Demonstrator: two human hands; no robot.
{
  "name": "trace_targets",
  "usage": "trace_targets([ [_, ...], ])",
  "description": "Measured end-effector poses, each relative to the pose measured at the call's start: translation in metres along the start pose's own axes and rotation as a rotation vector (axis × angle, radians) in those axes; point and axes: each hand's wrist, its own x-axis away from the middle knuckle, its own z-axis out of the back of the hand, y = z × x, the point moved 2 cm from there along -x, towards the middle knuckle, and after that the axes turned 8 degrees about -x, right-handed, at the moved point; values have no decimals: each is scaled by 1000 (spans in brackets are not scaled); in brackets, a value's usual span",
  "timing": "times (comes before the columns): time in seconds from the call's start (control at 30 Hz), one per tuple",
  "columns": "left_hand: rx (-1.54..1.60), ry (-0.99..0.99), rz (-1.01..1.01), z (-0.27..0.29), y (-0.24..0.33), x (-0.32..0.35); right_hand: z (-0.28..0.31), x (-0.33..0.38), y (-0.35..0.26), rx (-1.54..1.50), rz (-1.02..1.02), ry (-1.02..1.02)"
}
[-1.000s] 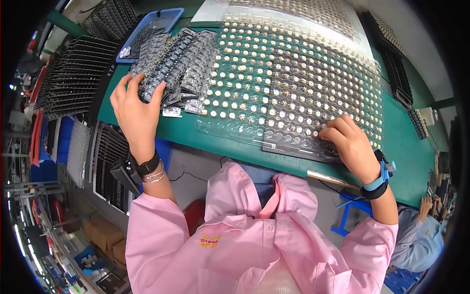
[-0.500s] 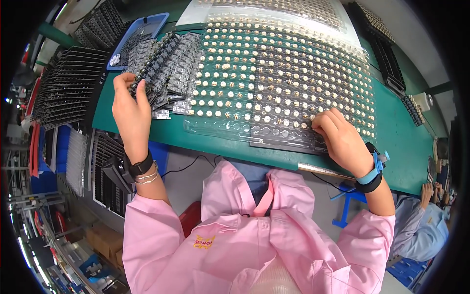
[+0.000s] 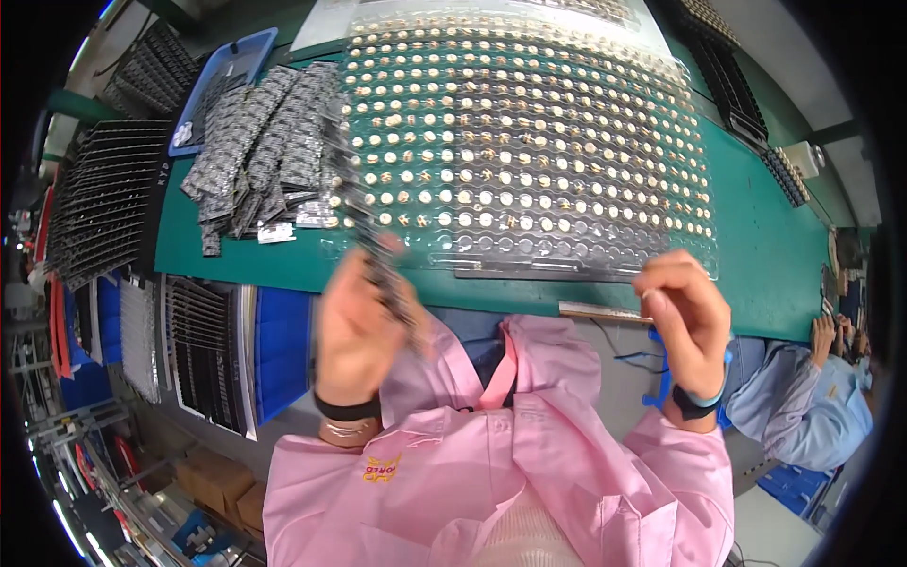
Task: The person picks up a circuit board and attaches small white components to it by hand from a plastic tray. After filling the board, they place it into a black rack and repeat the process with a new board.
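Observation:
My left hand [image 3: 354, 331], smeared by motion, grips a long dark strip [image 3: 363, 203] near the table's front edge. The strip slants up over the left side of a clear plastic tray [image 3: 444, 257]. Rows of small round cream-coloured parts [image 3: 526, 200] fill the tray's pockets; several pockets along its near edge hold none. Just off the tray's near right corner is my right hand [image 3: 688, 317], thumb and forefinger pinched together. Something small and pale shows at the fingertips, too small to name. Left of the tray lies a heap of grey-black strips [image 3: 250, 142].
A blue bin [image 3: 177, 142] stands behind the heap on the green table [image 3: 756, 236]. Racks of dark panels [image 3: 104, 208] line the left side. Dark stacked trays [image 3: 742, 104] sit at the far right. Another person in a light blue sleeve [image 3: 803, 416] is at the right.
My left hand has lifted a strip off the heap and carried it right and toward me. My right hand has drawn back from the tray's parts, toward the front edge.

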Motion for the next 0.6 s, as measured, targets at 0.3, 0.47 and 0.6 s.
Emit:
trace_targets([
  [0.3, -65, -405, 380, -39, -52, 0, -42, 18, 28, -651, -238, 159],
  [0.47, -70, -399, 355, -52, -41, 6, -41, 17, 30, -818, -220, 148],
  [0.6, -30, -424, 403, -52, -40, 4, -45, 16, 29, -837, -209, 153],
])
